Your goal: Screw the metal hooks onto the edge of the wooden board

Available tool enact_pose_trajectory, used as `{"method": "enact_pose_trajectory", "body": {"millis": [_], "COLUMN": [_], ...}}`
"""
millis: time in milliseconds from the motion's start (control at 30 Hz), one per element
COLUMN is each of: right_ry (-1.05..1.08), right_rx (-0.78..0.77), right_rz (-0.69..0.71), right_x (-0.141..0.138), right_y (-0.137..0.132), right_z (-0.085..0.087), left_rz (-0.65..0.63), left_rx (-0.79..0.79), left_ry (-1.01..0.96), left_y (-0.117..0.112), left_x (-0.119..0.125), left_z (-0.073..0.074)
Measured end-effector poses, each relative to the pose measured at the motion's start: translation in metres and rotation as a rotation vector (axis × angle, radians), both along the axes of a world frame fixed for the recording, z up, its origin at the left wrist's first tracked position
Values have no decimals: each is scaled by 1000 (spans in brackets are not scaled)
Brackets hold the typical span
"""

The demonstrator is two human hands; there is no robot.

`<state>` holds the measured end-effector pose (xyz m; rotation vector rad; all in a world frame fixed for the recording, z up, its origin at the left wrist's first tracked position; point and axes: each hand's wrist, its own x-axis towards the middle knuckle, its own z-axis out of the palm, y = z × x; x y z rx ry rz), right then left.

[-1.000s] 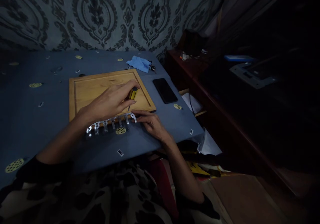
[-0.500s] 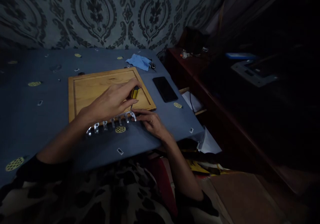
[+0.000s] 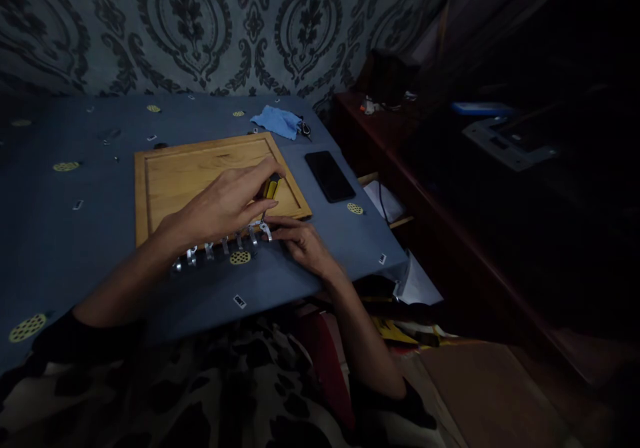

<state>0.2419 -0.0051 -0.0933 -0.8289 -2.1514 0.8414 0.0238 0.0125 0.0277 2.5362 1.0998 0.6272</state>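
Note:
My left hand (image 3: 227, 198) is closed around the handle of a screwdriver (image 3: 271, 188) with a yellow and black grip, held upright with its tip down. The tip meets the right end of a shiny metal hook rail (image 3: 239, 237), which runs along the near edge of a wooden board (image 3: 200, 161) with a raised frame. Several curved hooks stick out from the rail towards me; my left wrist and forearm partly cover its left end. My right hand (image 3: 305, 245) pinches the rail's right end beside the last hook, close to the screwdriver tip.
A dark phone (image 3: 330, 177) lies right of the board on the blue tablecloth (image 3: 100, 235). Behind the board are a blue cloth (image 3: 277, 122) and a small dark keyring-like item (image 3: 305, 129). An open drawer (image 3: 385, 201) and a dark red cabinet (image 3: 450, 228) stand at the right.
Both hands stay at the right end of the rail, the screwdriver still in my left hand. The view has shifted very slightly; nothing else has visibly moved.

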Motion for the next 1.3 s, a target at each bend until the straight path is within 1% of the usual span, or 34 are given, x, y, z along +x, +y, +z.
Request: {"method": "enact_pose_trajectory", "body": {"millis": [233,533,800,900,1033,1133,1200,1300], "right_ry": [-7,10,16,13,-17,-10,3,18], "right_rx": [-15,-10,9,19,10,8,4,-5], "right_rz": [-9,-16,-11,-15,-18,-17,-17,-21], "right_x": [-1,-1,0,1,2,2,2,3], "right_y": [0,1,1,1,2,2,2,3], "right_z": [1,-3,-5,-7,-9,-8,-8,-9], "left_rz": [-3,-31,-11,19,139,205,256,319], "left_rx": [-31,-40,-79,-81,-58,-82,-100,-167], "left_ry": [9,-36,8,-80,-288,-398,-441,-461], "left_y": [-1,1,1,3,6,12,17,22], "left_x": [1,1,-2,-7,-19,-34,-49,-78], "left_z": [1,1,2,6,9,2,-9,-27]}}
